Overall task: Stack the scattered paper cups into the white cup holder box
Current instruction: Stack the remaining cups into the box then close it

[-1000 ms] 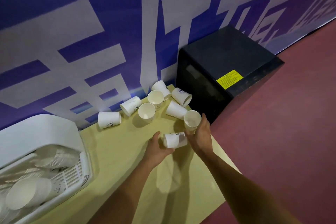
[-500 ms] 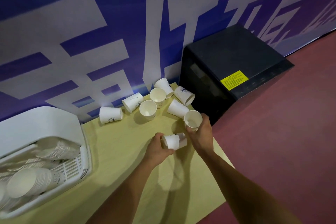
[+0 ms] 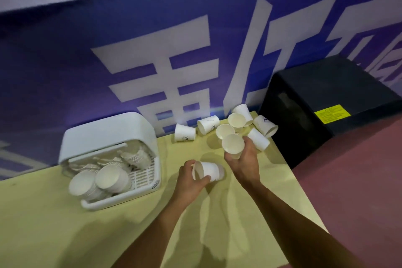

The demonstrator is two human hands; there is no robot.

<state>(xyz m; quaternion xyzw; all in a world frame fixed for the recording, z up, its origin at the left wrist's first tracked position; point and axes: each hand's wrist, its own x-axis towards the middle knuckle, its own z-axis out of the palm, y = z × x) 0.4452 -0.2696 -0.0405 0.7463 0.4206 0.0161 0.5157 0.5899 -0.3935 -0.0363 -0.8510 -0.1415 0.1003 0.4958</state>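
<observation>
Holder box: the white cup holder box [image 3: 104, 137] stands at the left of the yellow table [image 3: 43, 224], lid up, with nested stacks of cups [image 3: 108, 180] lying in its slatted tray.
Left hand: your left hand [image 3: 188, 183] wraps thumb and fingers round one paper cup [image 3: 208, 171], held on its side just right of the box.
Right hand: your right hand [image 3: 244, 162] closes its fingers round a second cup [image 3: 232, 144] by the lower wall, mouth tilted up towards you.
Loose cups: several scattered cups [image 3: 185, 132] lie or stand near the wall, beyond your right hand.
Risk, grip: squeezing hard would likely crease the thin paper, and a dented cup may not nest.
Risk, pile: your right wrist sits close to the loose cups; a careless sweep could roll one off the table's right edge.
Writing, wall: the blue banner [image 3: 195, 28] carries large white characters, cropped and not legible as words.
Writing, cups: a small dark logo, too small to read.
Writing, cabinet: the black cabinet [image 3: 348, 85] bears a yellow label [image 3: 331, 113]; its print is illegible.
</observation>
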